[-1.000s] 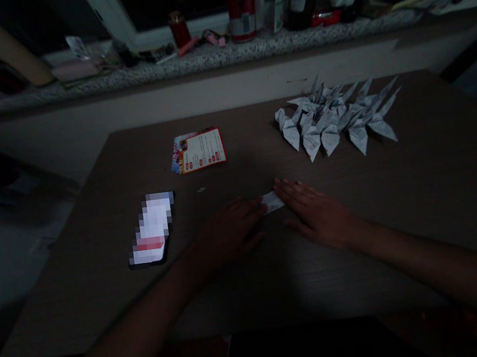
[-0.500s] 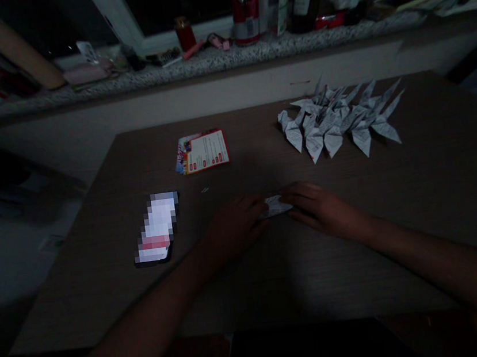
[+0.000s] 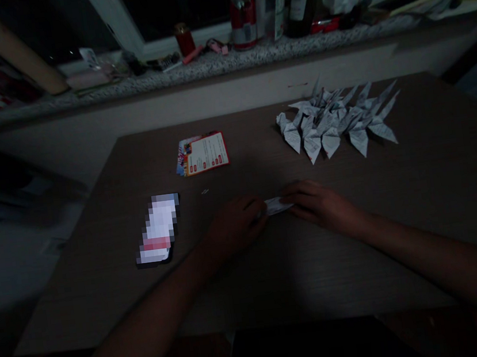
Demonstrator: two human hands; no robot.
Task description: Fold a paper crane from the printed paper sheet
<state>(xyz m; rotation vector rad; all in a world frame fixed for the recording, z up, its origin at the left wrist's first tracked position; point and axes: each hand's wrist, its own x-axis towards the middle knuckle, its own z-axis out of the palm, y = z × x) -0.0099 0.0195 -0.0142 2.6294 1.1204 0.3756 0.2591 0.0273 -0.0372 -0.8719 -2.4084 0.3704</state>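
Note:
A small folded piece of printed paper (image 3: pixel 275 205) lies between my two hands near the middle of the table. My left hand (image 3: pixel 239 219) grips its left end, fingers closed over it. On the right end, the fingertips of my right hand (image 3: pixel 317 203) pinch the paper against the tabletop. The fingers hide both ends, and the dim light blurs its creases. Beyond my right hand stands a cluster of several folded paper cranes (image 3: pixel 336 126), made from similar printed paper.
A phone with a lit screen (image 3: pixel 158 229) lies left of my hands on the wooden table (image 3: pixel 119 309). Printed cards (image 3: pixel 205 153) are stacked behind it. On the granite windowsill (image 3: pixel 208 69) stand a red can (image 3: pixel 243 21), a dark bottle (image 3: pixel 299 6) and a small red jar (image 3: pixel 184 40).
The view has shifted very slightly. Both hands stay on the folded paper, with only a tiny movement of the fingers.

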